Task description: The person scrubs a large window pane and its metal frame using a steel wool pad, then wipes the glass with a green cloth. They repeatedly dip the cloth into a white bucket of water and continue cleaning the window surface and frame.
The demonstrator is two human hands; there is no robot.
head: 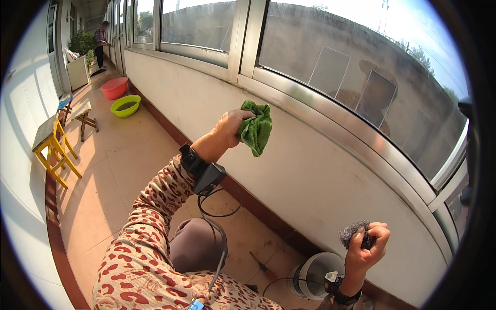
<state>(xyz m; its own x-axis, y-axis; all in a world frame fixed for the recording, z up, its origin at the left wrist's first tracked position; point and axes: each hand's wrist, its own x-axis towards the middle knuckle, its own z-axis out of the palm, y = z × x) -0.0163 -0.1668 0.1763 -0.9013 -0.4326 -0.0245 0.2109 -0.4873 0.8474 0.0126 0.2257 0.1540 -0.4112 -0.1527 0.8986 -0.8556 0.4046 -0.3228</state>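
My left hand (pixel 231 126) grips a folded green cloth (pixel 255 130) in front of the white wall, a little below the aluminium window frame (pixel 294 93). At the lower right my right hand (pixel 366 246) is raised with a grey metallic scouring pad (pixel 354 233) between thumb and fingers. Under and left of that hand a white bucket (pixel 310 277) stands on the tiled floor against the wall. A tool with a thin blade and reddish handle (pixel 268 273) lies on the floor left of the bucket.
A green basin (pixel 126 112) holding dark liquid and a red basin (pixel 115 88) stand by the wall. A yellow-legged stool (pixel 58 145) and folding stools (pixel 82 112) are at left. A person (pixel 100 42) stands far down the corridor. A cable hangs from my left wrist.
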